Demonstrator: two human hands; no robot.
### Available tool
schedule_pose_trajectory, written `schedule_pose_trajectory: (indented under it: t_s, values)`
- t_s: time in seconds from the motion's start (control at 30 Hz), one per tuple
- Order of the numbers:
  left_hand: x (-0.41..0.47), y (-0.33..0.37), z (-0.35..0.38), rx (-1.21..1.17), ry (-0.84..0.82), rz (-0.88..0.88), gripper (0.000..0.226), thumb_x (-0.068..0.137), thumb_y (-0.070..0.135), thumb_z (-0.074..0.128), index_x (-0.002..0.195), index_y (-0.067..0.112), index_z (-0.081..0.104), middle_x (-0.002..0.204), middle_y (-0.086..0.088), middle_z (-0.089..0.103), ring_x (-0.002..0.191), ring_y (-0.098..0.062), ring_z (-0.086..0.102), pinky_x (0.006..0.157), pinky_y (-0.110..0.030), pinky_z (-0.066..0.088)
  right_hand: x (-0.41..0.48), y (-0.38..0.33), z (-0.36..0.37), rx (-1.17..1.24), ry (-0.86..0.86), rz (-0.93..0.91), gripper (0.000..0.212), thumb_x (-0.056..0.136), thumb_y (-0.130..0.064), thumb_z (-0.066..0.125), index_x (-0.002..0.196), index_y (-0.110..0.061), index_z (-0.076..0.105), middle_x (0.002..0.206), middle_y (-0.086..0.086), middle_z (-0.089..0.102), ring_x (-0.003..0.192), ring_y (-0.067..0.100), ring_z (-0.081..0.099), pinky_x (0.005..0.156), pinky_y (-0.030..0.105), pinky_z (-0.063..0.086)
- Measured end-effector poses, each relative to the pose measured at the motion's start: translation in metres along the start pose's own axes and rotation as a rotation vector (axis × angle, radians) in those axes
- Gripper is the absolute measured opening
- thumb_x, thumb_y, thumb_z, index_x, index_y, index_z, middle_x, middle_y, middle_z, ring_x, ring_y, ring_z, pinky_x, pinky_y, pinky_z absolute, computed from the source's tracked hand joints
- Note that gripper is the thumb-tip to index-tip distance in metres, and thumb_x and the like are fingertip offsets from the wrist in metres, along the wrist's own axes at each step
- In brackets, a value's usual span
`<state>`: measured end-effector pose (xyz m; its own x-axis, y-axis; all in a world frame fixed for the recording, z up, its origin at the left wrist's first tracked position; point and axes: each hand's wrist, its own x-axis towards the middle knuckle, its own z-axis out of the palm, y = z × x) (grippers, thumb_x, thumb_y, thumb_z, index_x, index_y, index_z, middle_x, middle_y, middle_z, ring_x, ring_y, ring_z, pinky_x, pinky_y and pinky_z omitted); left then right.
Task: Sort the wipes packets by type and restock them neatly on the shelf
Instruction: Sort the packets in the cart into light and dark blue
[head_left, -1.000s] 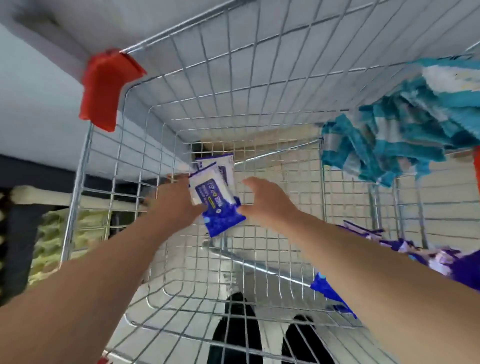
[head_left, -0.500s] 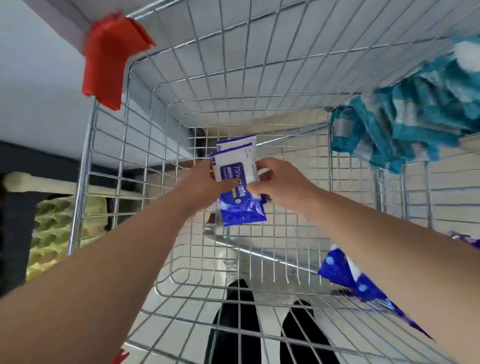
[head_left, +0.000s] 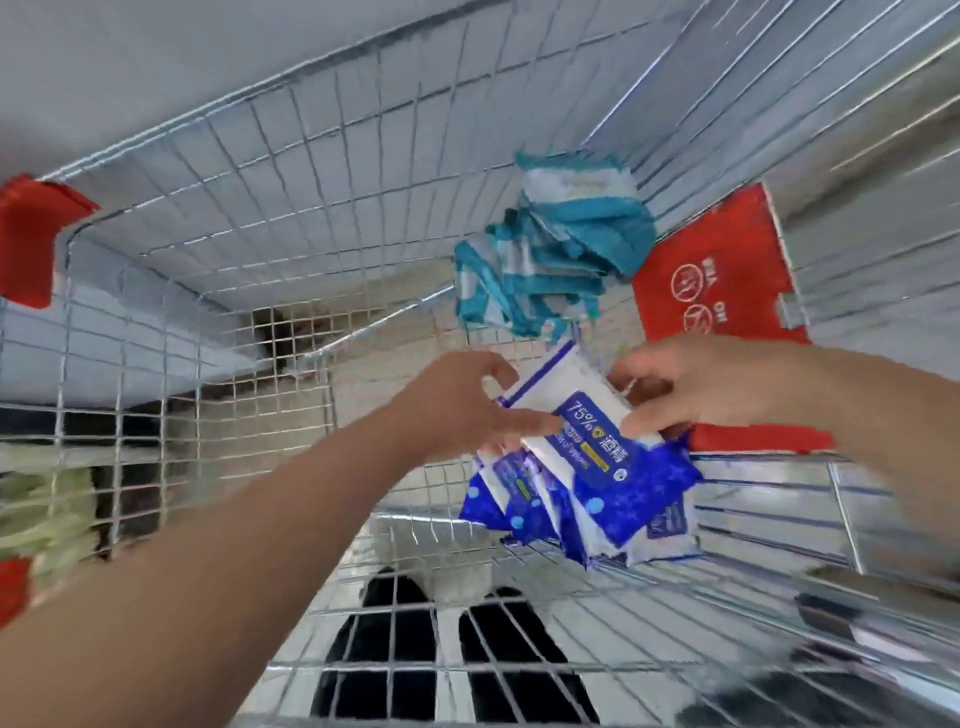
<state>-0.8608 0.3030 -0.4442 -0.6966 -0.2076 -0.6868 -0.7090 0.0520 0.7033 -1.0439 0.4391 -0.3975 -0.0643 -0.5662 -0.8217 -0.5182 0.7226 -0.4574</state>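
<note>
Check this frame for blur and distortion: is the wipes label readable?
Head view: motion blur smears the cart at right and foreground; head view, wide-angle lens bows its wires; the top packet shows a legible "75%" between the soft-edged left hand and right hand; the lower packets are unreadable.

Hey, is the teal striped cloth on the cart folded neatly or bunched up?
Bunched up. The teal striped cloth hangs crumpled on the wall of the wire cart, in uneven folds with ragged edges dangling.
</note>
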Motion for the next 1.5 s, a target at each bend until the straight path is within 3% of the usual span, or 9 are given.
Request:
schedule_pose_trajectory:
  t_s: [0.1,0.23,0.47,0.8,0.93,1.1,1.27,1.37,1.5]
  values:
    - [0.010,0.011,0.041,0.154,-0.090,-0.005,0.046,0.072,0.049,0.078,0.092,0.011,0.061,0.062,-0.005,0.071,0.047,-0.012,0.064,0.047,-0.021,0.049,-0.012,0.026,0.008,-0.345,0.003,0.022,0.023,0.078,-0.024,0.073,0.100,-0.019,0.066,0.085,-0.004,0.064,0.083,0.017,0.061,0.071,0.028,0.044]
    - [0.025,0.008,0.083,0.750,-0.117,0.047,0.056,0.079,0.071,0.055,0.063,0.017,0.050,0.063,0.005,0.059,0.065,-0.019,0.058,0.060,-0.030,0.042,-0.013,0.055,0.033,-0.638,0.053,0.007,0.026,0.072,-0.022,0.070,0.098,-0.019,0.064,0.090,0.002,0.061,0.084,0.021,0.057,0.068,0.028,0.043]
    - [0.028,0.010,0.081,0.815,0.071,0.096,0.055,0.082,0.074,0.044,0.108,0.028,0.061,0.107,0.009,0.063,0.099,-0.016,0.059,0.081,-0.033,0.048,-0.010,0.056,0.036,-0.755,0.190,-0.063,0.036,0.083,-0.041,0.060,0.108,-0.016,0.058,0.106,0.002,0.058,0.102,0.025,0.057,0.078,0.035,0.048]
    - [0.045,0.051,0.005,1.070,0.508,0.226,0.041,0.097,0.048,0.038,0.126,0.024,0.054,0.118,0.002,0.059,0.108,-0.021,0.055,0.087,-0.038,0.047,0.015,0.028,-0.014,-0.578,0.730,-0.157,0.043,0.093,-0.035,0.050,0.129,-0.013,0.049,0.127,0.004,0.055,0.113,0.023,0.053,0.089,0.039,0.049]
    - [0.065,0.068,-0.025,1.002,0.627,0.165,0.039,0.097,0.044,0.042,0.124,0.020,0.054,0.118,-0.002,0.058,0.108,-0.024,0.054,0.085,-0.039,0.044,0.039,0.020,-0.036,-0.410,0.872,-0.158,0.041,0.092,-0.031,0.054,0.127,-0.010,0.048,0.124,0.006,0.054,0.113,0.026,0.051,0.084,0.034,0.043]
    - [0.106,0.087,-0.045,0.947,0.683,0.041,0.041,0.099,0.046,0.037,0.121,0.014,0.052,0.111,-0.007,0.060,0.103,-0.028,0.056,0.074,-0.036,0.039,0.077,0.024,-0.064,-0.245,0.880,-0.120,0.060,0.091,-0.027,0.055,0.144,-0.010,0.032,0.139,0.014,0.043,0.128,0.029,0.040,0.104,0.036,0.036]
    - [0.144,0.097,-0.043,0.416,0.643,0.061,0.041,0.095,0.049,0.045,0.095,0.010,0.055,0.092,-0.009,0.061,0.084,-0.028,0.058,0.066,-0.032,0.039,0.098,0.027,-0.073,-0.200,0.772,-0.136,0.056,0.094,-0.020,0.050,0.146,-0.015,0.032,0.140,0.011,0.041,0.129,0.026,0.039,0.106,0.033,0.034]
    - [0.152,0.094,-0.045,0.028,0.645,0.094,0.035,0.084,0.038,0.066,0.098,0.006,0.059,0.093,-0.008,0.066,0.083,-0.028,0.065,0.074,-0.040,0.055,0.096,0.027,-0.073,-0.168,0.813,-0.212,0.048,0.094,-0.012,0.048,0.141,-0.015,0.042,0.136,0.007,0.048,0.125,0.022,0.044,0.104,0.029,0.033]
    - [0.142,0.080,-0.047,-0.297,0.655,0.078,0.015,0.090,0.016,0.063,0.099,0.009,0.054,0.103,-0.009,0.065,0.082,-0.028,0.069,0.065,-0.042,0.061,0.092,0.029,-0.075,0.021,0.861,-0.175,0.045,0.094,-0.011,0.050,0.138,-0.008,0.043,0.137,0.011,0.048,0.126,0.023,0.044,0.099,0.022,0.029]
